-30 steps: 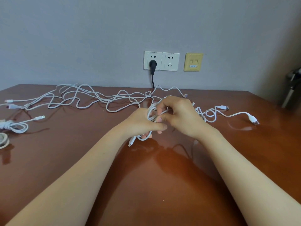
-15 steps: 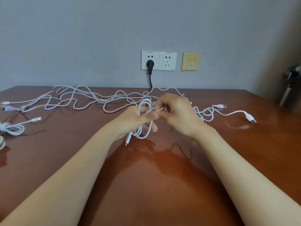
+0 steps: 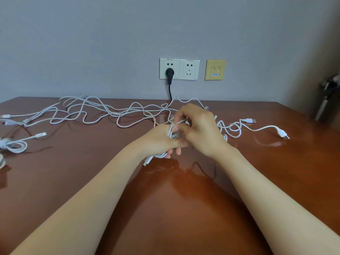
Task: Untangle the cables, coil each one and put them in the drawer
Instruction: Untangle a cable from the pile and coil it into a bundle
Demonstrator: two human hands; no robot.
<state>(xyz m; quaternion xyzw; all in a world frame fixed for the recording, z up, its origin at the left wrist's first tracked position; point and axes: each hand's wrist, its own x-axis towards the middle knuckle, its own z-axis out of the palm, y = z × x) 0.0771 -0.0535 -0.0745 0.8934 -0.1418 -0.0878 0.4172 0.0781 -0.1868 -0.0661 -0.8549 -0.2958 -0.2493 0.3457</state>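
Note:
My left hand [image 3: 161, 139] grips a small coil of white cable [image 3: 173, 132] just above the brown table [image 3: 73, 172]; one plug end [image 3: 148, 161] hangs below the fist. My right hand [image 3: 200, 127] pinches a strand of the same cable at the coil's top. A long tangle of white cables [image 3: 103, 113] sprawls across the table's back left. More white cable with USB plugs [image 3: 265, 128] trails off to the right. No drawer is in view.
A coiled white cable [image 3: 14, 144] lies at the left edge, with another coil partly cut off below it. A black plug [image 3: 169, 72] sits in a wall socket behind the table. A metal object [image 3: 327, 96] stands at the far right.
Both hands have dropped slightly and closed together over the coil. The right hand has wound the strand further round the coil held by the left.

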